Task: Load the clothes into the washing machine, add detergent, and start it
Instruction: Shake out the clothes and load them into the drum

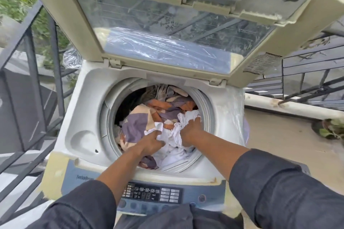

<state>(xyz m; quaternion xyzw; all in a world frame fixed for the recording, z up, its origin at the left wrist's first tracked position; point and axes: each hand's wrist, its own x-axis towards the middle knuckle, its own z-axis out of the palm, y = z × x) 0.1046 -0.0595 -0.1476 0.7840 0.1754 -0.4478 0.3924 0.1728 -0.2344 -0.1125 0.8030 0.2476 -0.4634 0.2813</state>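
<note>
**A:** Item one, hands. My left hand (151,140) is down in the drum, fingers curled into the near edge of the white cloth (172,135). My right hand (191,126) is just beside it, fingers dug into the same cloth's far fold, near the drum's right wall. Both grasping, neither released.

**B:** Item two, the load?

**A:** White cloth on top, bunched between my hands. Under and left of it, a patterned sheet (135,124) in purple, orange and cream, filling most of the drum (204,109). One corner of it lies by the front rim under my left wrist.

**B:** Handling notes?

**A:** I judge it all soft, limp and light when dry; no stiffness, nothing fragile. It will not slip, but it drapes and trails, so a pinch at one edge drags the rest. Better to take a full fistful from the middle of the bunch and push down.

**B:** Item three, the machine?

**A:** Washer (89,102), top-loading, lid (167,29) propped up behind the drum. Control panel (152,194) at the front, between my sleeves, its display too blurred to read.

**B:** Detergent?

**A:** None in view. Railings (35,57) at left, a potted plant (329,128) on the floor at right.
</note>
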